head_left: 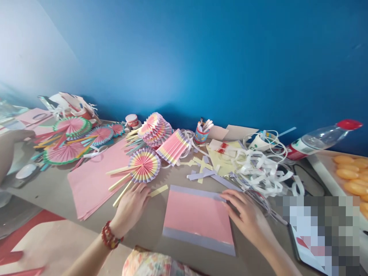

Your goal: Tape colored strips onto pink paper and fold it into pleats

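Observation:
In front of me lies a pink paper sheet point(198, 214) with a lavender strip point(198, 240) along its near edge and another along its far edge. My right hand point(244, 211) rests at the sheet's far right corner, fingers stretched and slightly apart. To the left, my left hand point(133, 203), with red beads at the wrist, has its fingertips closed on one end of a yellow paper strip point(159, 190). The strip's other end points toward the sheet. Just beyond that hand sits a round pleated paper fan point(145, 165) with wooden sticks.
Stacked pink sheets point(96, 178), a pleated paper piece point(174, 147) and more fans point(70, 151) lie leftward and behind. White curled strips point(261, 172), scissors point(270, 209), a bottle point(319, 142) and a phone point(304, 245) are rightward. Another person's arm point(11, 147) reaches in at left.

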A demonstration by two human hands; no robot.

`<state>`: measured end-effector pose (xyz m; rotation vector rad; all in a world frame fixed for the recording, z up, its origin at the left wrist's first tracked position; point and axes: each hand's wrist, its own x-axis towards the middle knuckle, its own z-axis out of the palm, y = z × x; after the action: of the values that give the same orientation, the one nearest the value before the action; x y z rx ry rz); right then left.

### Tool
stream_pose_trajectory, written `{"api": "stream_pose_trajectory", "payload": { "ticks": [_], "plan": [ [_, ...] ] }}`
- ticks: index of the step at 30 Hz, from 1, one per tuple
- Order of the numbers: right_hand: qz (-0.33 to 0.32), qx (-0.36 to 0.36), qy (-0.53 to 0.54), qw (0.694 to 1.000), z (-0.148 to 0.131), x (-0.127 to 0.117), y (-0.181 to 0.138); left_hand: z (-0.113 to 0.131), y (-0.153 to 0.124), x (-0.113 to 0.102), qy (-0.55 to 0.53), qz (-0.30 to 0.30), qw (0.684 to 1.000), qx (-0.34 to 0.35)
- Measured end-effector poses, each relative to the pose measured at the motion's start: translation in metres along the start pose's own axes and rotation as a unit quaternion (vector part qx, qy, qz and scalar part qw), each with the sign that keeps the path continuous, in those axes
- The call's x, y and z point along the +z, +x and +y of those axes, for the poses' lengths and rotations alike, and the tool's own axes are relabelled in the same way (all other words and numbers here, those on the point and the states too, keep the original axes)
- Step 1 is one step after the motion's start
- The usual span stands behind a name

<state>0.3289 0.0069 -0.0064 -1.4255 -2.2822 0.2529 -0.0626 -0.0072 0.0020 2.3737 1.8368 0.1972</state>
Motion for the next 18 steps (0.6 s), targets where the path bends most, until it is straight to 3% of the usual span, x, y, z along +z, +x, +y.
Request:
{"api": "stream_pose_trajectory", "payload": {
  "ticks": [5,11,18],
  "plan": [
    [-0.002,-0.022,0.006,1.000,-0.015,-0.009,0.013,0.005,0.004,-0.007,-0.019,-0.018,1.000,-0.007],
    [-0.030,-0.079,0.086,0.993,-0.052,-0.013,0.041,-0.004,-0.003,-0.006,-0.096,0.024,0.995,0.010],
    [-0.119,-0.134,0.167,0.970,-0.113,0.016,0.067,0.016,-0.010,-0.023,-0.177,0.041,0.975,0.129]
  ]
}}
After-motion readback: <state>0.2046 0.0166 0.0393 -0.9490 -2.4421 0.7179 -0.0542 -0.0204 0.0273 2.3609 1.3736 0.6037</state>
